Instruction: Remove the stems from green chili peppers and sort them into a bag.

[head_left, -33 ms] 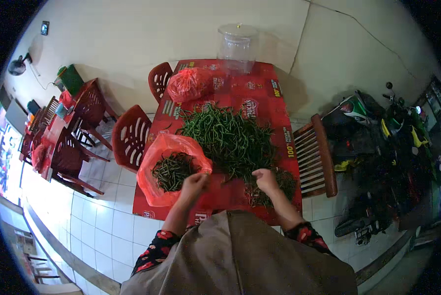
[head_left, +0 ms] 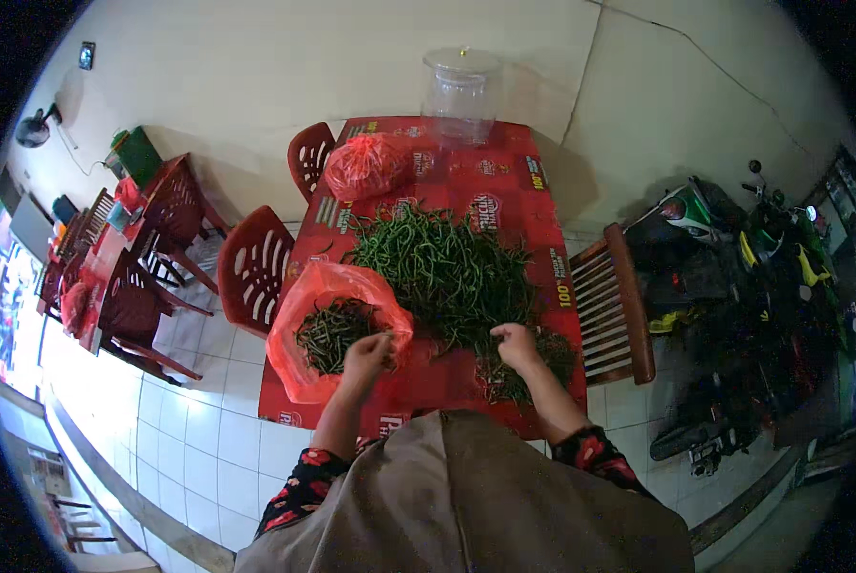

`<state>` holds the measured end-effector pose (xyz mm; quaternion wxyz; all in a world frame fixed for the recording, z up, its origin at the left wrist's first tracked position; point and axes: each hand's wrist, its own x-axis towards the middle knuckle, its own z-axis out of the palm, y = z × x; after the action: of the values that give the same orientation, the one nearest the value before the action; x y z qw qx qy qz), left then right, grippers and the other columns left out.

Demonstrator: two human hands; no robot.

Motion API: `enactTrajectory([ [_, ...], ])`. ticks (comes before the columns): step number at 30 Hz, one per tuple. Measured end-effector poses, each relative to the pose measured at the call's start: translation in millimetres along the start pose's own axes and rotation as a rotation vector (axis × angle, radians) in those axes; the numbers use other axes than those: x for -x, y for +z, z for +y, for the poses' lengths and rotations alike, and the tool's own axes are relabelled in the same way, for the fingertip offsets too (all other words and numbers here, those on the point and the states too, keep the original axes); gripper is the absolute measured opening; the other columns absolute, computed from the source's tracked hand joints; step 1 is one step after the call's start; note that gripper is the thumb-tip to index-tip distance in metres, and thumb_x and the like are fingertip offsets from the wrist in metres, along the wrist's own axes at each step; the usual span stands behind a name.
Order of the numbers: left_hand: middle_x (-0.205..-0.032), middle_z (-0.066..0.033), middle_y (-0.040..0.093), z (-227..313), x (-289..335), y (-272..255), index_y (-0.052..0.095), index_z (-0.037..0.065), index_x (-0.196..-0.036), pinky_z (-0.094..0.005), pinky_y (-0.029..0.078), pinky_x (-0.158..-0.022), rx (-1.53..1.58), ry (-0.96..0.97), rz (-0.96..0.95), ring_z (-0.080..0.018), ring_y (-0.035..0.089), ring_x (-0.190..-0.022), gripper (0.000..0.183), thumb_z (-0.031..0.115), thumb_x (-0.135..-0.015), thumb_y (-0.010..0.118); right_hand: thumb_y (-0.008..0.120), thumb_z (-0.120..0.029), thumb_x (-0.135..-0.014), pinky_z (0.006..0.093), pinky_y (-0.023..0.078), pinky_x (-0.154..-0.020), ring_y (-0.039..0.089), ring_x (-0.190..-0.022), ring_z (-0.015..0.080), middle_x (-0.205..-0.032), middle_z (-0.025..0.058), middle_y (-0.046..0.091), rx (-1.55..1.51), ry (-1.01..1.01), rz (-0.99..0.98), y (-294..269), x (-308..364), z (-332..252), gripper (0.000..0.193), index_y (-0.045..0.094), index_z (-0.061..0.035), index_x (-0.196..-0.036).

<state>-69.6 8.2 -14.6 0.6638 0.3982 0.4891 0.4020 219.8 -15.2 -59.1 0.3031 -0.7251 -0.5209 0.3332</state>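
Observation:
A wide pile of thin, curly green chillies (head_left: 437,263) covers the middle of the table. To its left stands an open red plastic bag (head_left: 299,377) with darker chillies (head_left: 332,336) inside. My left hand (head_left: 366,359) is over the bag's right edge with its fingers closed; what they hold, if anything, is too small to make out. My right hand (head_left: 517,346) is closed in a pinch at the near right of the pile, and I cannot tell what is in it. Beside and under that hand lies a heap of brownish-green stem bits (head_left: 552,361).
On the red printed table (head_left: 418,387) stand a tied red bag (head_left: 366,167) and a clear lidded container (head_left: 461,100) at the far end. Red plastic chairs (head_left: 256,267) line the left, a wooden chair (head_left: 604,310) the right. Motorbikes (head_left: 733,248) are parked further right.
My left hand has shifted slightly left and up, further over the open bag. My right hand has barely moved.

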Motion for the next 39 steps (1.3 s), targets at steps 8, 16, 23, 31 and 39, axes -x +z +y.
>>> enactTrajectory([
  [8,-0.101,-0.0041,0.053,10,-23,-74,0.026,0.001,-0.129,-0.0228,0.044,-0.057,-0.001,0.110,0.219,-0.0097,0.052,-0.074,0.058,0.011,-0.081,0.057,0.068,-0.025,-0.069,0.0338,0.046,-0.071,0.061,-0.078,0.0260,-0.085,0.0144,0.064,-0.001,0.219,0.241,16,-98,-42,0.030,0.064,0.0000,-0.085],
  [16,-0.120,-0.0152,0.045,3,-30,-54,0.027,-0.001,-0.130,-0.0294,0.035,-0.091,-0.283,0.314,0.074,-0.0214,0.042,-0.111,0.067,0.013,-0.076,0.063,0.065,-0.014,-0.074,0.0324,0.047,-0.067,0.059,-0.072,0.0215,-0.081,0.0113,0.063,-0.207,-0.018,0.418,21,-72,-36,0.017,0.063,-0.0024,-0.085],
  [23,-0.116,-0.0112,0.048,14,-13,51,0.048,0.008,-0.116,-0.0489,0.033,-0.091,-1.080,0.708,-0.159,-0.0288,0.047,-0.105,0.050,0.024,-0.071,0.063,0.064,-0.002,-0.068,0.0314,0.046,-0.061,0.059,-0.070,0.0224,-0.074,0.0109,0.059,0.044,-0.517,0.285,10,30,-74,0.012,0.062,-0.0023,-0.079],
  [31,-0.087,-0.0081,0.061,4,4,79,0.061,0.011,-0.097,-0.0422,0.041,-0.081,-1.103,0.556,-0.511,-0.0297,0.055,-0.083,0.023,0.017,-0.075,0.057,0.069,-0.013,-0.068,0.0314,0.045,-0.067,0.060,-0.071,0.0216,-0.073,0.0100,0.062,-0.144,-0.271,-0.126,-26,64,-66,0.017,0.064,-0.0030,-0.080],
  [39,-0.079,-0.0030,0.061,-17,8,65,0.059,-0.002,-0.099,-0.0257,0.045,-0.060,-0.359,0.233,-0.442,-0.0082,0.053,-0.070,0.025,0.019,-0.086,0.053,0.064,-0.005,-0.073,0.0247,0.045,-0.063,0.056,-0.071,0.0095,-0.076,0.0026,0.062,-0.412,-0.058,-0.278,-20,32,-26,0.011,0.065,-0.0041,-0.084],
])
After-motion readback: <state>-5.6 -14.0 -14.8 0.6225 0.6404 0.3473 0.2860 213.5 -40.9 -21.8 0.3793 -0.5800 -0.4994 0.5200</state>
